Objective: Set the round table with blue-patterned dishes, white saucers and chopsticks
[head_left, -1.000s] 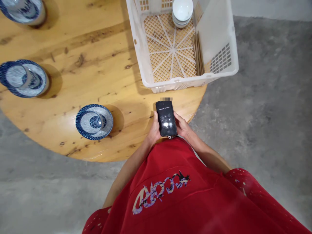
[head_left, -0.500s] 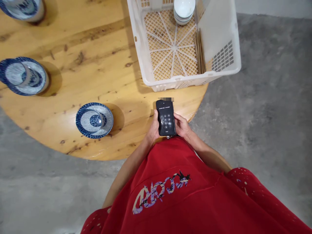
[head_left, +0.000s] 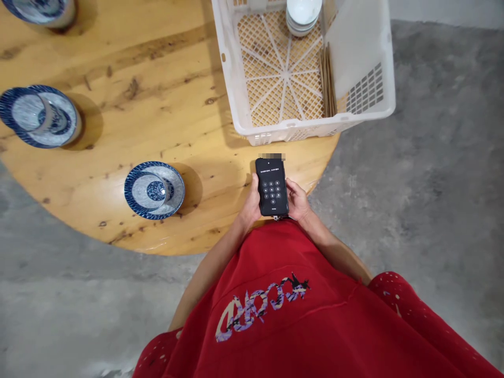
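Note:
A black smartphone (head_left: 272, 187) is held upright between my two hands, close to my red shirt and over the table's near edge. Its screen shows a number keypad. My left hand (head_left: 251, 198) grips the phone's left side, with the thumb along that edge. On the other side, my right hand (head_left: 298, 199) is closed against the phone's right edge; the fingers behind the phone are hidden. A small metal charm (head_left: 277, 217) shows at the phone's lower end. Left of my hands, a blue-and-white bowl with a cup in it (head_left: 155, 190) stands on the table.
The round wooden table (head_left: 157, 121) carries a white plastic crate (head_left: 244, 126) beyond my hands. Inside it are stacked white bowls (head_left: 304, 13) and several chopsticks (head_left: 327, 81). More blue-and-white tableware (head_left: 49, 116) stands at the left. Grey floor (head_left: 433, 157) surrounds the table.
The whole view has shifted slightly, so the phone, crate and bowls sit a little further right and higher. The keypad's digits show more clearly. Both hands keep their hold on the phone.

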The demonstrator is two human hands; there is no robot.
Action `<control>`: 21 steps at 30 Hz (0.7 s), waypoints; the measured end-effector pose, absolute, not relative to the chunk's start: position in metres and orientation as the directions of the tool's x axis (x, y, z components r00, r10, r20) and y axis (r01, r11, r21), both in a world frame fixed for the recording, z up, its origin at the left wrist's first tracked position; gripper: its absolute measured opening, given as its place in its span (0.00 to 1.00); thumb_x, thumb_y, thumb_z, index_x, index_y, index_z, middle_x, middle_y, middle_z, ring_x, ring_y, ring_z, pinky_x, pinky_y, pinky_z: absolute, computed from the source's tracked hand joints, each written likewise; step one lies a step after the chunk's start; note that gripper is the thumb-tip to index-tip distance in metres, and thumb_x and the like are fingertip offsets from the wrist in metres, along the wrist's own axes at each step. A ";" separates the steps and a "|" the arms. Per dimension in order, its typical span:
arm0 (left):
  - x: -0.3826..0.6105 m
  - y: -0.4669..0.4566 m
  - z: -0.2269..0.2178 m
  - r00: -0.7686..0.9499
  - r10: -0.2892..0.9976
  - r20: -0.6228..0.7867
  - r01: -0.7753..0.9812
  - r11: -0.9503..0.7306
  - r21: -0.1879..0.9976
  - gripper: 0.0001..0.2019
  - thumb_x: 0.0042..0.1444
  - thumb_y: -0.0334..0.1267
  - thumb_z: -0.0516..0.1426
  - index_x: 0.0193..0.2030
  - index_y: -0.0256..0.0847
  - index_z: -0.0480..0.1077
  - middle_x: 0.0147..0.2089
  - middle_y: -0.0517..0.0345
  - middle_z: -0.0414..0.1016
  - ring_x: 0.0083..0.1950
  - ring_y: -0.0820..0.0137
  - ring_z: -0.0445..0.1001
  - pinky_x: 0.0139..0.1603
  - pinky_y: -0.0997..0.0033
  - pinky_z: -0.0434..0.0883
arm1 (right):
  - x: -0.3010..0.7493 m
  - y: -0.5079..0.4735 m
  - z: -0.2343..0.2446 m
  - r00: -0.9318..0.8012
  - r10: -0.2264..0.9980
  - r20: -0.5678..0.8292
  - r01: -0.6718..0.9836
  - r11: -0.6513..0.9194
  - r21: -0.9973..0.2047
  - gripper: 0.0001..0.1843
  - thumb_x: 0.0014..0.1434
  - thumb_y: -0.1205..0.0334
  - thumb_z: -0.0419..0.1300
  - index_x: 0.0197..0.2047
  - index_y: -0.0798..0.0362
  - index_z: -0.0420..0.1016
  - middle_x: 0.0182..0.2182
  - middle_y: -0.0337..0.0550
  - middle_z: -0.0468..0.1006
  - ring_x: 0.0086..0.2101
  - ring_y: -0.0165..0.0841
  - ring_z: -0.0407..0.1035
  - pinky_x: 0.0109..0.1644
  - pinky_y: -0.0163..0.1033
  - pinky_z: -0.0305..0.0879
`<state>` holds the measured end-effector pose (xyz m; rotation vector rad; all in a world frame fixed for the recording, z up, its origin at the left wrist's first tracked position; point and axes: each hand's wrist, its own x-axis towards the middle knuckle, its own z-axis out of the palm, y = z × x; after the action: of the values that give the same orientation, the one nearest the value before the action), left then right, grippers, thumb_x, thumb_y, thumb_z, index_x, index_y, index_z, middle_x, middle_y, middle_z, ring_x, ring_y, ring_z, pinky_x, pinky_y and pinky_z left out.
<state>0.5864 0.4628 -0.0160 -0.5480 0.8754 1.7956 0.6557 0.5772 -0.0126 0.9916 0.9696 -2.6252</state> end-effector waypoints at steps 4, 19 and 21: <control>0.585 0.462 -0.016 -0.383 0.573 -0.724 -0.923 -0.222 0.313 0.37 0.64 0.66 0.43 0.52 0.35 0.77 0.42 0.46 0.83 0.49 0.58 0.80 0.51 0.61 0.78 | 0.653 0.577 -0.012 -0.760 0.067 -0.646 0.343 -0.803 -0.487 0.20 0.52 0.42 0.62 0.39 0.48 0.78 0.33 0.40 0.83 0.43 0.44 0.77 0.44 0.48 0.76; 0.584 0.461 -0.015 -0.390 0.575 -0.719 -0.921 -0.250 0.299 0.34 0.63 0.65 0.46 0.51 0.37 0.78 0.41 0.48 0.83 0.47 0.58 0.81 0.50 0.62 0.78 | 0.649 0.574 -0.009 -0.764 0.036 -0.645 0.316 -0.850 -0.422 0.22 0.61 0.39 0.58 0.42 0.49 0.78 0.34 0.40 0.84 0.44 0.41 0.78 0.47 0.45 0.77; 0.585 0.460 -0.015 -0.381 0.583 -0.717 -0.924 -0.247 0.291 0.34 0.62 0.66 0.47 0.51 0.37 0.78 0.42 0.48 0.83 0.47 0.58 0.81 0.51 0.61 0.78 | 0.649 0.572 -0.009 -0.762 0.039 -0.647 0.323 -0.843 -0.431 0.24 0.60 0.37 0.57 0.43 0.48 0.78 0.34 0.41 0.84 0.45 0.41 0.78 0.48 0.45 0.77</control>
<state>0.5846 0.4604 -0.0150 -0.5827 0.8558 1.8175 0.6487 0.5724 -0.0094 1.0057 0.8053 -2.6910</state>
